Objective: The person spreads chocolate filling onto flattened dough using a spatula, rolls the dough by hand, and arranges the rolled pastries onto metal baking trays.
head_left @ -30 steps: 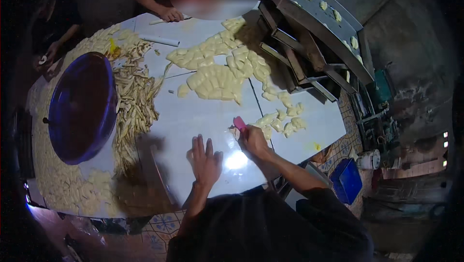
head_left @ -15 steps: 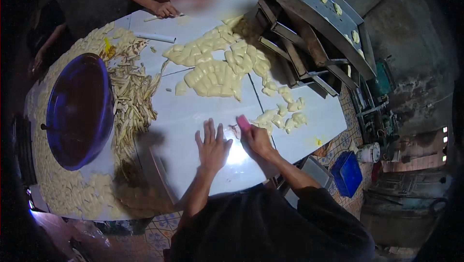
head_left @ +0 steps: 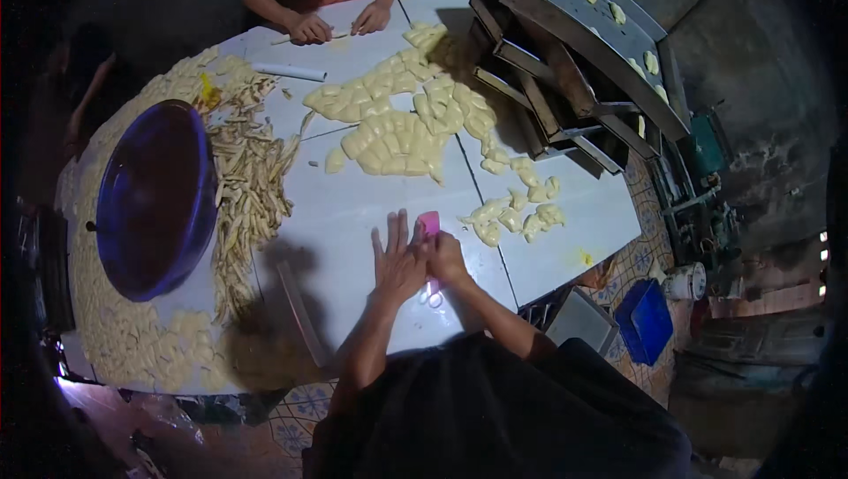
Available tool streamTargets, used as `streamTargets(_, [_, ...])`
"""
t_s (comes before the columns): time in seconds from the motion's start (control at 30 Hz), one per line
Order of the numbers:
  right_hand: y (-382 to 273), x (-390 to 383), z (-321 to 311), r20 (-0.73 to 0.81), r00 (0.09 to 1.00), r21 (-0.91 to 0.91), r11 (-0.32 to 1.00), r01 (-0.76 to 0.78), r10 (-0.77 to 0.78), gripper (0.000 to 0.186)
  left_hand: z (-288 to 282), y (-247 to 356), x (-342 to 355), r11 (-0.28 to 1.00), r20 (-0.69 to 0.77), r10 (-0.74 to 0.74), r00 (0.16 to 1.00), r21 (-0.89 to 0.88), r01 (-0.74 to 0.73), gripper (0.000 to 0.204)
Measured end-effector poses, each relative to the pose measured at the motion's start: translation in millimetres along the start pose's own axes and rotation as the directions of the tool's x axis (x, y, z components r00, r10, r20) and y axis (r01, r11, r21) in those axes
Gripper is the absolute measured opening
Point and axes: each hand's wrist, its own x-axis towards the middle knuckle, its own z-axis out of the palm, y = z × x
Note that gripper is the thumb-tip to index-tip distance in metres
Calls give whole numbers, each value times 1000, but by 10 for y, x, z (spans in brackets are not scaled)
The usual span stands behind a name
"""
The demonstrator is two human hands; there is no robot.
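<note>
My left hand [head_left: 399, 265] lies flat on the white tabletop [head_left: 344, 223], fingers stretched out and holding nothing. Right against it, my right hand [head_left: 447, 260] is closed around a pink scraper [head_left: 429, 223], whose upper end sticks out past the fingers. A small pinkish piece of it shows below the hands; the rest is hidden. Pale yellow dough pieces [head_left: 393, 145] lie in a large cluster beyond my hands. A few looser dough pieces [head_left: 517, 218] sit off to the right.
At left stands a large blue basin [head_left: 212, 201] with dark brown contents, beside a heap of brownish strips [head_left: 252, 178]. Many dough pieces [head_left: 141, 351] spread around it. Metal trays [head_left: 574, 46] are stacked at right, above a blue crate [head_left: 644, 322]. Across the table, a person's hands [head_left: 311, 28] handle a thin strip.
My right hand has moved left with the scraper and now meets my left hand. The person opposite now shows both hands on the table.
</note>
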Motion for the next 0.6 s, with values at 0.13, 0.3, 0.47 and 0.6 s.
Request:
streamTargets(0.13, [214,182,-141,553,801,601,556,-574,230,30,45,-23,-82,1000,-97,-8,995,-27,5,69])
streamTargets(0.3, [16,221,-358,861,507,470,308,-827,46,25,-74,65,-459,980,-195,-67,978,169,101,75])
streamTargets(0.47, [-896,420,-211,913,397,368,604,-707,-91,27,-317,127,-1106,956,-207,-280,937,30,293,80])
streamTargets(0.6, [-2183,684,439,615,532,457,813,360,-582,30,-583,195,-1631,876,-437,-379,815,-453,164,55])
